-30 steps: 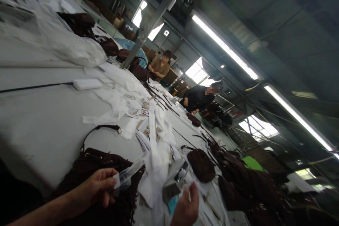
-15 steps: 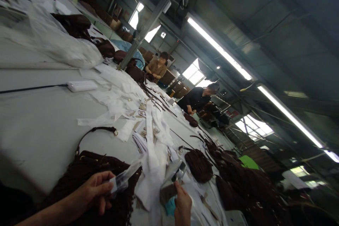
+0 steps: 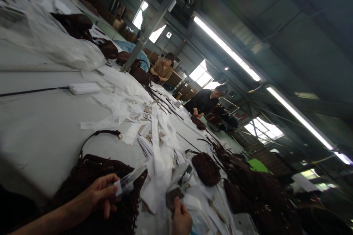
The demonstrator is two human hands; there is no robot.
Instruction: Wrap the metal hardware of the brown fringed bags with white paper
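Observation:
My left hand (image 3: pixel 103 192) is closed, thumb against fingers, on a small clear plastic bag (image 3: pixel 132 180) with a white patch at its near end. Beneath it lies a dark brown handbag (image 3: pixel 110 165) with a looped strap and gold-coloured fittings. My right hand (image 3: pixel 181 220) is at the bottom centre, its fingertips pinched at the lower edge of a grey-brown flat piece (image 3: pixel 173 193). Shiny clear plastic extends above that piece; its exact kind cannot be made out. White paper strips (image 3: pixel 158 176) lie between my hands.
Piles of brown bags (image 3: pixel 256 191) lie along the right side, with a smaller brown pouch (image 3: pixel 205 169) nearer. A white corded device (image 3: pixel 84 88) and a large plastic sheet (image 3: pixel 68 49) are at left. Two people (image 3: pixel 162 69) work farther along the table. A metal post (image 3: pixel 157 18) rises beyond.
My right hand has moved down and slightly left, its fingers now at the grey-brown piece's lower edge. The teal patch under that piece is now mostly out of sight. My left hand has barely moved.

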